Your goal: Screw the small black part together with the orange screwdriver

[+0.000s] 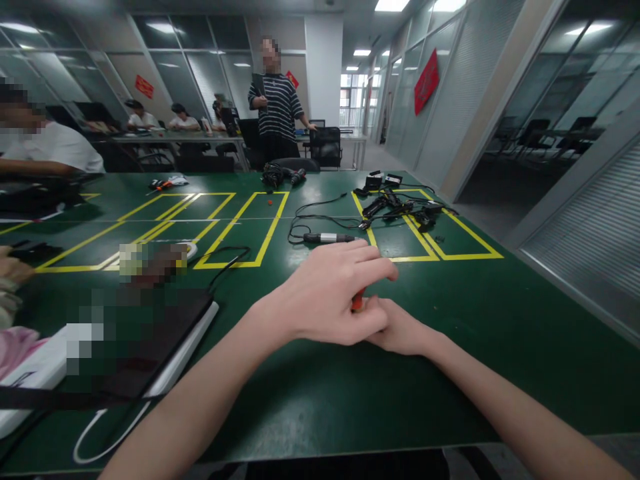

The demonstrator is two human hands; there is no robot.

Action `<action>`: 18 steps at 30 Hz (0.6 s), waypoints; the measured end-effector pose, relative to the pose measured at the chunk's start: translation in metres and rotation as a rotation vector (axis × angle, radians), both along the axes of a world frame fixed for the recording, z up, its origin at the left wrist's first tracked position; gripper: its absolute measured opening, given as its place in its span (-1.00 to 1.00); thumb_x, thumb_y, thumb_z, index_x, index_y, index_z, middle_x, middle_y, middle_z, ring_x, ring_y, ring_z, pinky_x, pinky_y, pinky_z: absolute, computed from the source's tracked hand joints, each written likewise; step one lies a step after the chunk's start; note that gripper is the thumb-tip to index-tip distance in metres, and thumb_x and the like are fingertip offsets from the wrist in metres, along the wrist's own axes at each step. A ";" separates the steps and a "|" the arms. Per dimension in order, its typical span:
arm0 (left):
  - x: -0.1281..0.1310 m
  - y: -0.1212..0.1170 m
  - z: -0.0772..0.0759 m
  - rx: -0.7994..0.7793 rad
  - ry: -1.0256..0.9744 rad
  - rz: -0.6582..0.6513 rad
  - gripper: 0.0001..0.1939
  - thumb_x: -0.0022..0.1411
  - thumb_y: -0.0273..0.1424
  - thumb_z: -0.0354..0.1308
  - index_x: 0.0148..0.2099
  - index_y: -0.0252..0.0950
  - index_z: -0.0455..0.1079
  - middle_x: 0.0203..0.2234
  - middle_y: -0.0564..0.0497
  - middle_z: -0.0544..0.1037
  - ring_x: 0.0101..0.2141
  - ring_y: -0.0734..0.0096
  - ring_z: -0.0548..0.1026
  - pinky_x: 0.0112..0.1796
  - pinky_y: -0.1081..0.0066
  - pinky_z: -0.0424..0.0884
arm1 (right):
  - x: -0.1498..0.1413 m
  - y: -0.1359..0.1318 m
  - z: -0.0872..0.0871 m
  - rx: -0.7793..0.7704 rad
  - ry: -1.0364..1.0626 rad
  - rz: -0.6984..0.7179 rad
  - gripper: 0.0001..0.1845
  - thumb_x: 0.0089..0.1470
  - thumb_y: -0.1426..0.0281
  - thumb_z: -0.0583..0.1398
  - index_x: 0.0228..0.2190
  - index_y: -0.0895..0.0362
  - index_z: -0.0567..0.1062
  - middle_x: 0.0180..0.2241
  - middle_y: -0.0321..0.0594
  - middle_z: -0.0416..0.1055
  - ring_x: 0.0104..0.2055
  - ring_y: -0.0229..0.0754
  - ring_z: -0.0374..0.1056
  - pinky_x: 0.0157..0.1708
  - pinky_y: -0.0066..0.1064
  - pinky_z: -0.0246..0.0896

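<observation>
tabletop of smooth green material point(310, 407), marked with thin yellow outlines point(474, 257), spreads under and around the grip. well to the left of it lies a flat, dark, rectangular slab with a white edge point(170, 340); beyond and to the right is a tangle of black parts and cables point(387, 205). the bare left hand point(320, 287) arches over the grip, fingers bent, while the bare right hand point(403, 328) meets it from the right, lower down. just beyond the left knuckles, a black cylindrical tool with a silver band point(327, 237) lies roughly crosswise, nearer the left hand. smallest, a red-orange piece point(357, 301) sits between both hands where they meet; its long axis is hidden, and i cannot tell which fingers grip it.
</observation>
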State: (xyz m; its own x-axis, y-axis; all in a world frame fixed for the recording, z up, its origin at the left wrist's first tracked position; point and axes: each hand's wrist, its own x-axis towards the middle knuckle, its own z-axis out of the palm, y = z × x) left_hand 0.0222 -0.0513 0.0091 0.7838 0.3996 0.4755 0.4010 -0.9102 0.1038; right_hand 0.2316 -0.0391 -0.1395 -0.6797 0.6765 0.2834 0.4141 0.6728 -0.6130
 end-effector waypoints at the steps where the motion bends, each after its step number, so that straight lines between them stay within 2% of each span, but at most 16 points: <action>1: -0.001 0.000 0.002 -0.013 0.017 0.000 -0.73 0.21 -0.49 0.10 -0.06 -0.34 0.50 -0.28 -0.01 0.53 -0.26 0.33 0.48 -0.24 0.36 0.35 | -0.002 -0.001 -0.001 0.019 -0.007 -0.015 -0.75 0.18 0.32 0.35 -0.10 0.10 0.55 -0.22 -0.17 0.57 -0.20 -0.04 0.49 -0.17 -0.24 0.42; 4: -0.007 0.003 0.003 -0.039 0.040 0.093 -0.64 0.32 -0.56 -0.03 0.08 -0.28 0.46 -0.11 -0.04 0.53 -0.23 0.37 0.51 -0.25 0.39 0.37 | -0.010 -0.003 -0.002 0.078 -0.021 -0.058 -0.67 0.16 0.27 0.38 -0.07 0.10 0.53 -0.19 -0.15 0.56 -0.17 -0.03 0.48 -0.16 -0.23 0.40; 7: -0.012 0.006 0.001 -0.009 0.040 0.189 -0.63 0.42 -0.48 -0.04 0.17 -0.22 0.42 -0.08 -0.01 0.55 -0.26 0.38 0.54 -0.32 0.39 0.34 | -0.014 -0.005 -0.001 0.104 -0.027 -0.067 -0.62 0.13 0.26 0.39 -0.05 0.11 0.51 -0.15 -0.11 0.56 -0.13 0.00 0.48 -0.14 -0.21 0.39; 9: -0.013 0.006 0.002 0.003 0.068 0.190 -0.64 0.37 -0.44 0.03 0.16 -0.23 0.43 -0.10 -0.02 0.56 -0.22 0.32 0.55 -0.28 0.37 0.37 | -0.013 -0.005 -0.001 0.098 -0.013 -0.039 -0.63 0.13 0.32 0.38 -0.05 0.12 0.51 -0.12 -0.10 0.56 -0.10 0.00 0.48 -0.13 -0.22 0.39; 13: -0.012 0.002 0.004 -0.017 0.095 0.135 -0.48 0.23 -0.54 0.04 0.23 -0.23 0.39 -0.04 -0.05 0.52 -0.13 0.29 0.53 -0.14 0.34 0.42 | -0.011 -0.005 -0.001 0.052 0.007 0.018 -0.65 0.13 0.44 0.34 -0.02 0.12 0.50 -0.16 -0.14 0.56 -0.16 -0.05 0.47 -0.18 -0.26 0.38; 16: -0.011 0.002 0.004 -0.001 0.104 0.189 -0.51 0.35 -0.53 -0.03 0.27 -0.18 0.37 -0.05 -0.02 0.53 -0.24 0.37 0.54 -0.28 0.39 0.39 | -0.012 -0.006 -0.001 0.059 0.000 -0.007 -0.67 0.16 0.39 0.34 -0.03 0.13 0.51 -0.16 -0.12 0.58 -0.13 -0.02 0.48 -0.14 -0.22 0.39; 18: -0.012 0.002 0.004 0.013 0.120 0.214 -0.57 0.38 -0.45 0.00 0.24 -0.19 0.39 -0.12 -0.01 0.56 -0.28 0.35 0.54 -0.33 0.39 0.36 | -0.014 -0.006 -0.001 0.073 -0.001 -0.029 -0.66 0.15 0.37 0.35 -0.03 0.13 0.52 -0.12 -0.08 0.58 -0.10 0.02 0.49 -0.10 -0.18 0.39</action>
State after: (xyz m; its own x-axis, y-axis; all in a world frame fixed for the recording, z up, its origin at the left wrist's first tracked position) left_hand 0.0104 -0.0491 0.0136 0.7335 0.5567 0.3900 0.5933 -0.8043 0.0322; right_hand 0.2180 -0.0451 -0.1404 -0.6607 0.6733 0.3318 0.4344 0.7035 -0.5625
